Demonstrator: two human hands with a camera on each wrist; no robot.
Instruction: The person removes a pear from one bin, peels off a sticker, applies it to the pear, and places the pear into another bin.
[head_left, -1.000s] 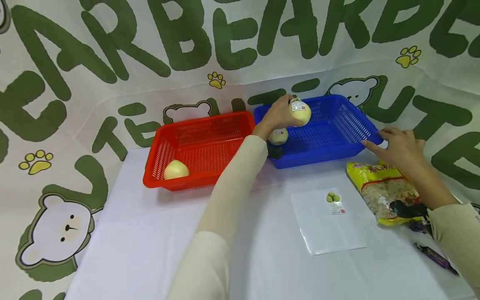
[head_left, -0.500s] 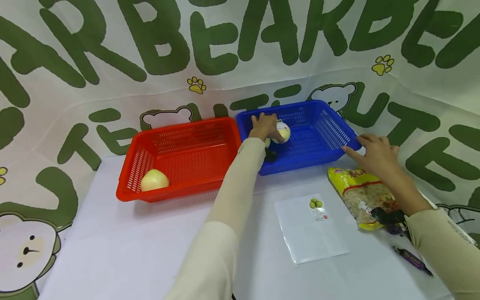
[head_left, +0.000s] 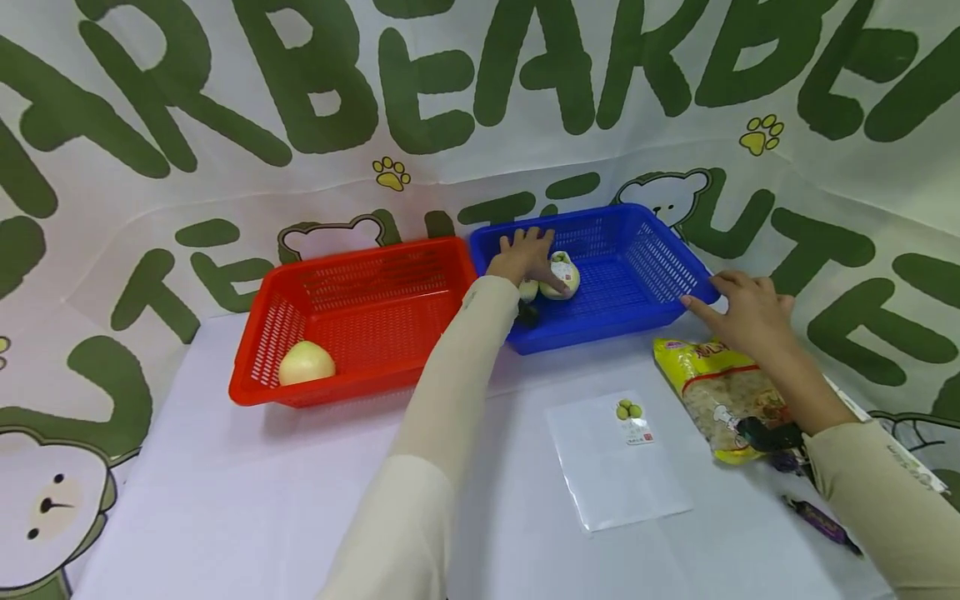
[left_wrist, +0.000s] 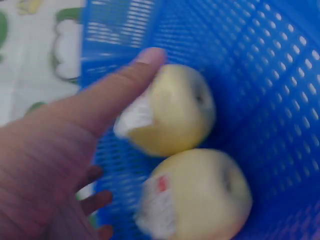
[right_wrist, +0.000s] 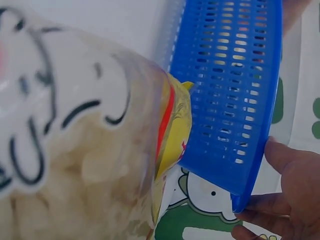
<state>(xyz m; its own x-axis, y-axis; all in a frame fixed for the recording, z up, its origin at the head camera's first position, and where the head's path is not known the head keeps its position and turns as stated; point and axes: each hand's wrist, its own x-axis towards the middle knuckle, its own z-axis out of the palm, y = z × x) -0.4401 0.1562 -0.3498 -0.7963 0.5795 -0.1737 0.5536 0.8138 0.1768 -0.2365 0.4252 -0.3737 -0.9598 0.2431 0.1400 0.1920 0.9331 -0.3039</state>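
Two pale yellow apples, a farther one [left_wrist: 182, 110] and a nearer one [left_wrist: 210, 192], lie side by side in the blue plastic basket [head_left: 592, 332], both bearing white labels. Over its left end hovers my left hand [head_left: 525, 257], fingers spread and nothing held. In the left wrist view its thumb [left_wrist: 125, 82] reaches across the farther apple's edge. My right hand [head_left: 753, 310] pinches the basket's right front corner, thumb at the rim and fingers beneath, as the right wrist view shows. The left hand and wrist partly cover the apples in the head view.
A red basket [head_left: 360, 385] with one pale apple [head_left: 306, 364] stands at the left. In front lie a clear plastic sleeve [head_left: 615, 483] with a fruit label, a yellow food bag [head_left: 727, 392] under my right forearm, and a small purple packet [head_left: 821, 523].
My left hand has lowered a labelled apple into the blue basket beside the other one and let go of it. My right hand stays at the corner. The head view has shifted slightly.
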